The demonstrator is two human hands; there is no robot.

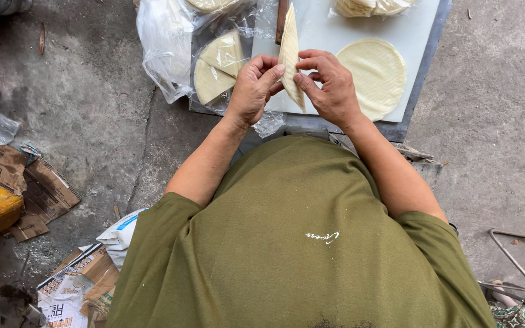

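Concrete floor; both hands pinch folded wrapper; bagged wrappers cut off.

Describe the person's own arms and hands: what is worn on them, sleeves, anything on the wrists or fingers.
Both arms are bare from above the elbow down. The olive-green short-sleeved T-shirt ends in loose sleeves on the upper arms. The left hand and the right hand are bare: no gloves, and no watch, bracelet or ring shows. The fingernails look short.

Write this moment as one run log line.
left hand: holds folded wrapper | right hand: pinches same wrapper | round wrapper: flat on white board
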